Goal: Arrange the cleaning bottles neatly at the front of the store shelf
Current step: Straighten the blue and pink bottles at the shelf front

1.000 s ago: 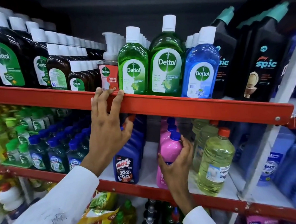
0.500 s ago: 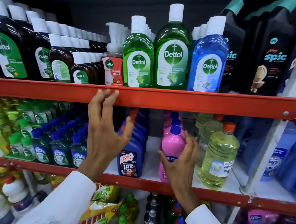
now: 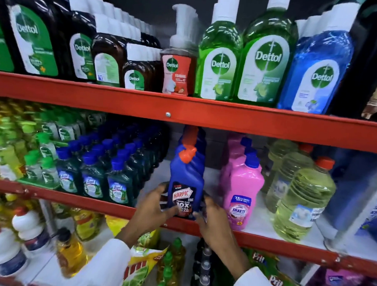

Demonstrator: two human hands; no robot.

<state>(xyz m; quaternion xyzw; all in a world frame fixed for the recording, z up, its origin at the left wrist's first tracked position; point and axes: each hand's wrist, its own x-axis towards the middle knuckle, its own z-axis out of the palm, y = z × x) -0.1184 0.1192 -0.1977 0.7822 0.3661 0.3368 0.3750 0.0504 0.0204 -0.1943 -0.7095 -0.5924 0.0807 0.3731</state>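
Observation:
A blue Harpic bottle (image 3: 186, 177) with an orange cap stands upright at the front edge of the middle shelf (image 3: 265, 239). My left hand (image 3: 155, 209) grips its lower left side and my right hand (image 3: 212, 220) grips its lower right side. More blue Harpic bottles line up behind it. Just to its right stands a row of pink Shakti bottles (image 3: 241, 196) with blue caps, apart from my hands.
Yellow-green bottles (image 3: 300, 205) with orange caps stand at the right, small dark green Lizol bottles (image 3: 117, 183) at the left. Dettol bottles (image 3: 263, 66) fill the upper shelf behind its red rail (image 3: 206, 115). Pouches and bottles crowd the shelf below.
My left hand dropped from the upper red rail to the Harpic bottle. My right hand left the pink bottle and took the Harpic bottle's other side. The view shifted closer and lower.

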